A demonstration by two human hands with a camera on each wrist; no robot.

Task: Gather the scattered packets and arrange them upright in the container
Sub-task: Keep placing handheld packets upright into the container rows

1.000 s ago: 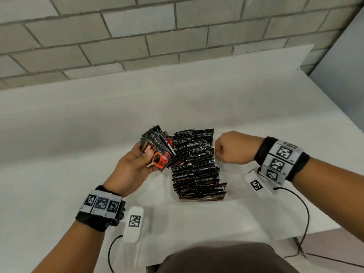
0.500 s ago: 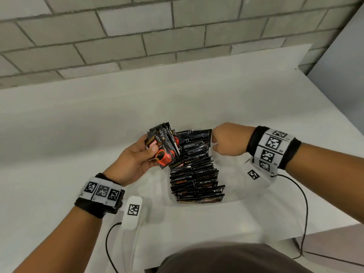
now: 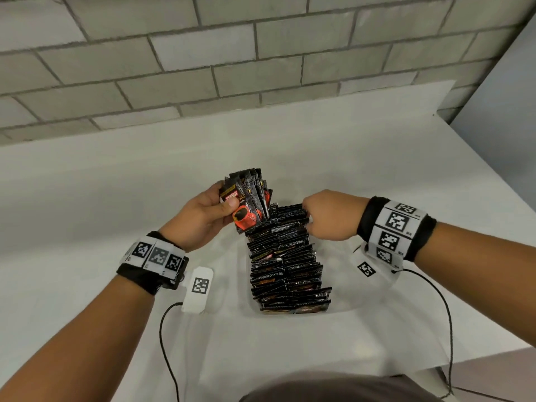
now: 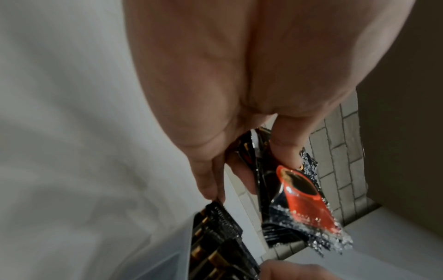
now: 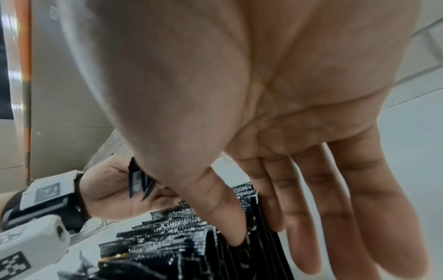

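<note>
Landmark: the clear plastic container (image 3: pixel 339 303) standing on the white table (image 3: pixel 87 227), packed with a row of upright black coffee sachets (image 3: pixel 285 265).
Left hand (image 3: pixel 203 219): just left of the container's far end, raised above the table; thumb on the front and fingers behind, curled round a fanned bunch of sachets.
Held bunch of sachets (image 3: pixel 249 198): black packets, the front one printed with a red cup; they stand tilted above the far-left corner of the container, lower edges close to the packed row. The left wrist view shows the thumb (image 4: pixel 285 149) pressing the front packet.
Packed row: fills the container from its near wall to its far end, tops serrated and glinting.
Right hand (image 3: pixel 330 216): at the far-right end of the container; fingers (image 5: pixel 309 217) straight and spread, thumb tucked among the last sachets, the fingers against the end of the row. It grasps nothing.
Backdrop: a grey block wall (image 3: pixel 232 53) beyond the container.
</note>
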